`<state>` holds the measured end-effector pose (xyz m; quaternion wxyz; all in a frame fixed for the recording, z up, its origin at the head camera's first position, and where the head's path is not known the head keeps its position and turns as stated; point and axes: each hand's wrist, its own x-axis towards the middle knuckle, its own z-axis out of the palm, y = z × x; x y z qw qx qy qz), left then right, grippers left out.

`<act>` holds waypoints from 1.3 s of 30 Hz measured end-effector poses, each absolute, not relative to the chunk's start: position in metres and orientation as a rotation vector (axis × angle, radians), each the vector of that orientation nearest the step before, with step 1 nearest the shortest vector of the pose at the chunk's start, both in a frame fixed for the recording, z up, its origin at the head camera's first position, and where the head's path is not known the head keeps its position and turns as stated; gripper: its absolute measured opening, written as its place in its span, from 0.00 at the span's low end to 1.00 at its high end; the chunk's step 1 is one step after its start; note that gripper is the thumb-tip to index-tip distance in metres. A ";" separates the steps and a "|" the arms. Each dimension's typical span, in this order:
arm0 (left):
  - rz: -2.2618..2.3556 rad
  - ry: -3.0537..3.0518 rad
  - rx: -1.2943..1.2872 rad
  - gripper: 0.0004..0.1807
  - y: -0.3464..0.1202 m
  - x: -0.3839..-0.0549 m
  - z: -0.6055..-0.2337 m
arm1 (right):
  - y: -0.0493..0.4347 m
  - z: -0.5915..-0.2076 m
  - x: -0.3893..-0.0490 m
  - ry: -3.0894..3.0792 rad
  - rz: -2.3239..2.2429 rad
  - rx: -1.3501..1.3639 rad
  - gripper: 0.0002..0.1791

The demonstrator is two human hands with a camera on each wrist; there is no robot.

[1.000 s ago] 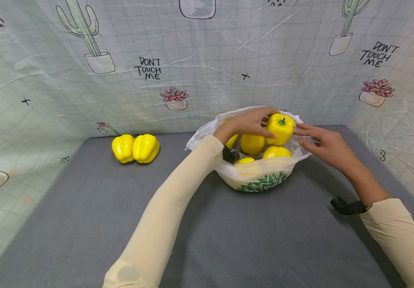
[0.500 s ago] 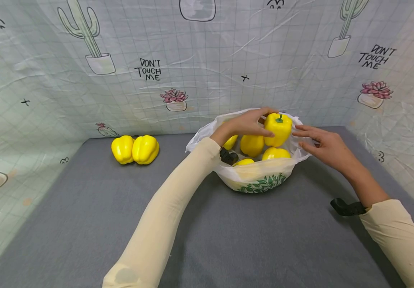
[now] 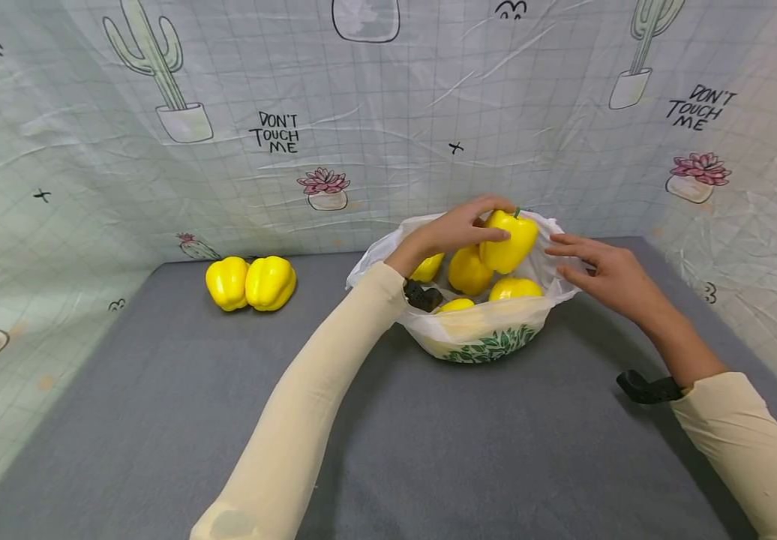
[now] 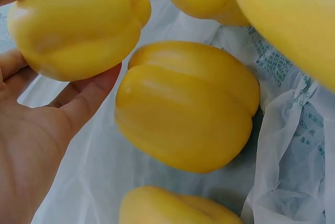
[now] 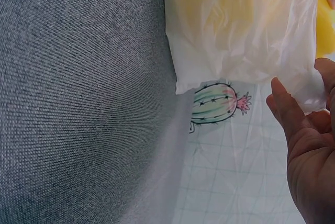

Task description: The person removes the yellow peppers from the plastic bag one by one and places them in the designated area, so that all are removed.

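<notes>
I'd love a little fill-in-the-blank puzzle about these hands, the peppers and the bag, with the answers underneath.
1. The held pepper is gripped by the person's ____ hand.
2. Outside the white bag, ____ yellow peppers rest on the grey table.
3. The leaf print is coloured ____.
4. The right hand touches the rim of the ____.

Missing words: left; two; green; bag.

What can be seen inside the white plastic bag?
Four loose yellow peppers show inside the bag; the left hand's grip holds a fifth pepper at the opening. Whatever lies beneath the peppers, or low behind the bag's front side, is covered.
</notes>
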<state>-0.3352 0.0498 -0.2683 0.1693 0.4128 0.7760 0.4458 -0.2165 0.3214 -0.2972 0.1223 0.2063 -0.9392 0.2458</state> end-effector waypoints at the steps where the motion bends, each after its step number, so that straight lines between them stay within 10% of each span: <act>1: 1.274 2.199 1.169 0.28 0.049 -0.335 -0.269 | 0.321 -0.297 -0.216 -2.739 0.719 0.603 0.22; 28: 1.540 2.097 1.217 0.15 0.023 -0.308 -0.265 | 0.320 -0.300 -0.216 -2.739 0.701 0.593 0.21; 39: 1.577 2.143 1.219 0.33 0.008 -0.292 -0.263 | 0.321 -0.302 -0.214 -2.743 0.717 0.580 0.22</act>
